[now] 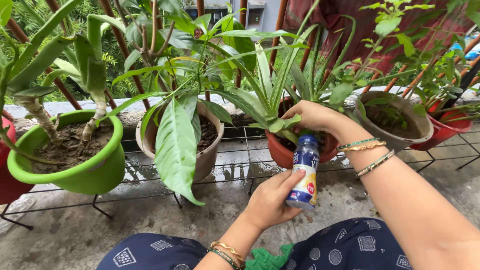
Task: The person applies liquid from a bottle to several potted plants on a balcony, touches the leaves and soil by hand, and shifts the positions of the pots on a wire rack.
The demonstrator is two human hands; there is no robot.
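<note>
left hand point(270, 202): bare, gold and green bangles point(227, 253) at wrist | right hand point(312, 116): bare, gold and green bangles point(367, 152) on forearm behind it, two stacked groups | garment point(345, 247) below hands: dark navy, white square and round prints | no sleeves

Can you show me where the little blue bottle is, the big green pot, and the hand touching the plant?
small blue bottle point(305, 175), head view, on its labelled side.
green pot point(95, 172), head view, on its outer wall.
right hand point(312, 116), head view, on the back of the hand.
</note>
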